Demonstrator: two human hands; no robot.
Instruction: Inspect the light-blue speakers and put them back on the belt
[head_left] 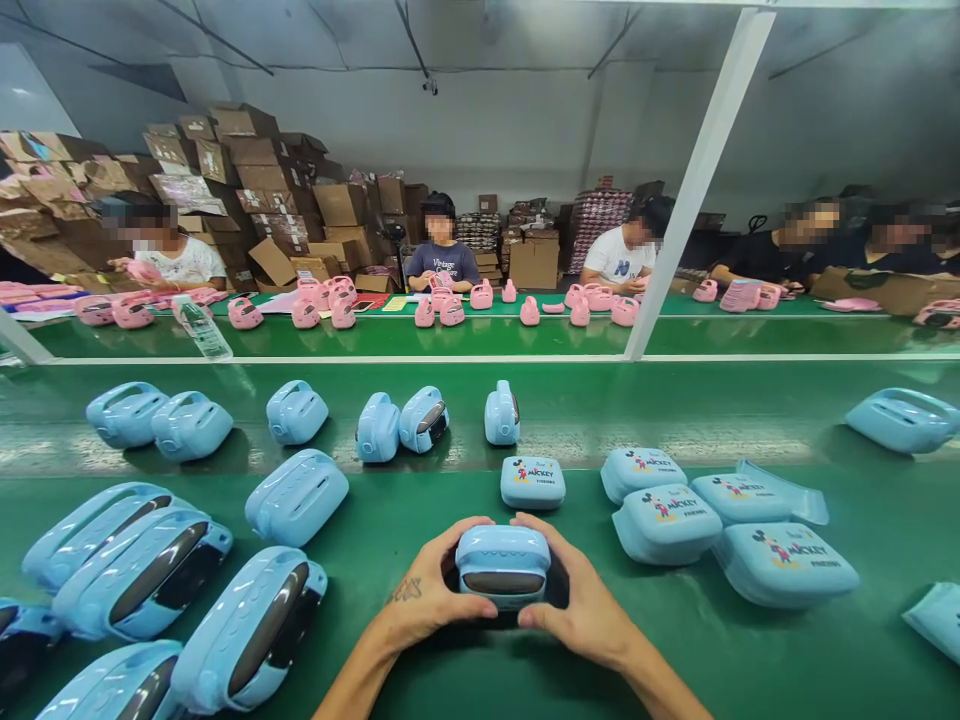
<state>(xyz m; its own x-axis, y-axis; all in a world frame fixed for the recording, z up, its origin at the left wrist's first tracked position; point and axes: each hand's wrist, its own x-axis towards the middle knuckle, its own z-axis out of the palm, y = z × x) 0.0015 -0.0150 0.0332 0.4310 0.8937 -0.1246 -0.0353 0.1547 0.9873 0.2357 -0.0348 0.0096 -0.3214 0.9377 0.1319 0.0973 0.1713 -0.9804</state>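
Note:
Between my two hands is a light-blue plastic device [502,562] with rounded edges, a carrying handle and a glossy dark front panel; it looks like a small portable speaker, though its kind is not certain. My left hand [431,583] curls around its left side, thumb at the lower front edge. My right hand [574,590] grips the right side the same way. Just beyond it lies a light-blue piece [532,483] printed with a Mickey figure and lettering. Several similar printed pieces [667,522] rest to the right, some overlapping.
Several more light-blue devices [251,630] stand on the left of the green table, with others [296,412] along its far strip. A white post [697,190] rises at right. Co-workers [442,250] sit opposite among pink units [452,310]. A plastic bottle [202,327] leans there.

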